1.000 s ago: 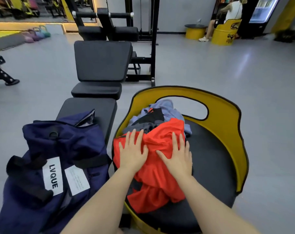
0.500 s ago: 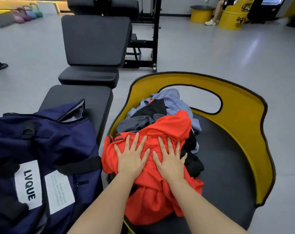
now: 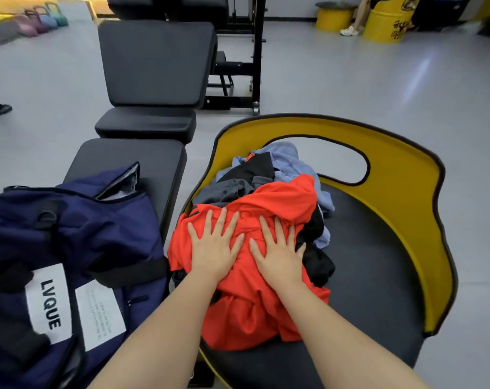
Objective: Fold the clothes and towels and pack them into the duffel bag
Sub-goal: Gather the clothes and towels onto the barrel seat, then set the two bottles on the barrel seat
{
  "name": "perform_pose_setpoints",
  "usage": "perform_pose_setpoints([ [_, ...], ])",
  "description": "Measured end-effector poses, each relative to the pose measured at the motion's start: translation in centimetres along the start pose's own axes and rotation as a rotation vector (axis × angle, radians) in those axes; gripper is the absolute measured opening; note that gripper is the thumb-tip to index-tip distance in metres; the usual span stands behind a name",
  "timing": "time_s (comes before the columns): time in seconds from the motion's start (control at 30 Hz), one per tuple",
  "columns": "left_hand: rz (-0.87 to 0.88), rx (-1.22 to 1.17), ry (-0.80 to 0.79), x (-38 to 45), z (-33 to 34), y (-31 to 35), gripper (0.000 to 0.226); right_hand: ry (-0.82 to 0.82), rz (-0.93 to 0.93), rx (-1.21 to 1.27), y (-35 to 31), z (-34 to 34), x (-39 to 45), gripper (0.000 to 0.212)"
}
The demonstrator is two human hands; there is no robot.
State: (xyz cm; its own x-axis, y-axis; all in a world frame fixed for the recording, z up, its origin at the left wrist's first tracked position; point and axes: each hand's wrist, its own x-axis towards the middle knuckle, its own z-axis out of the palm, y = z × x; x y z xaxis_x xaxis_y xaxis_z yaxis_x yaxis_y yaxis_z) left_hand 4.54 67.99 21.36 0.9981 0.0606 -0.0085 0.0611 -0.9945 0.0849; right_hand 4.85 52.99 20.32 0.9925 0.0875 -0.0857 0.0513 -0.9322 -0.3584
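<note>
Both hands, left (image 3: 213, 249) and right (image 3: 279, 254), press spread flat on the red garment (image 3: 255, 313); the loose pile (image 3: 263, 175) beneath may slide off the seat (image 3: 378, 276).

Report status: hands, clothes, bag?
Left hand and right hand flat on red garment, atop unfolded pile on yellow seat. Navy duffel bag alongside, nothing packed from this pile. No obstruction.

"LVQUE" stands on the duffel bag's (image 3: 69, 234) white label (image 3: 48, 303).
</note>
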Motion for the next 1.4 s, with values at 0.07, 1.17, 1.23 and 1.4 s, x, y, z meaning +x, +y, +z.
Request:
perform_pose_setpoints([
  [0.07, 0.019, 0.009, 0.006, -1.1, -1.2, 0.3, 0.081, -0.016, -0.008, -0.018, 0.3, -1.1, -1.3, 0.069],
  [1.17, 0.489, -0.002, 0.008, -19.4, -12.1, 26.8, 0.061, 0.137, 0.229, -0.138, 27.3, -22.7, -27.4, 0.078],
  [1.23, 0.519, 0.013, -0.010, -19.8, -11.5, 29.1, 0.060, 0.119, 0.254, -0.123, 29.4, -22.8, -28.1, 0.079],
  [1.4, 0.581, 0.034, -0.086, -20.1, -8.9, 34.2, 0.058, 0.085, 0.287, -0.095, 34.2, -22.0, -28.6, 0.083],
])
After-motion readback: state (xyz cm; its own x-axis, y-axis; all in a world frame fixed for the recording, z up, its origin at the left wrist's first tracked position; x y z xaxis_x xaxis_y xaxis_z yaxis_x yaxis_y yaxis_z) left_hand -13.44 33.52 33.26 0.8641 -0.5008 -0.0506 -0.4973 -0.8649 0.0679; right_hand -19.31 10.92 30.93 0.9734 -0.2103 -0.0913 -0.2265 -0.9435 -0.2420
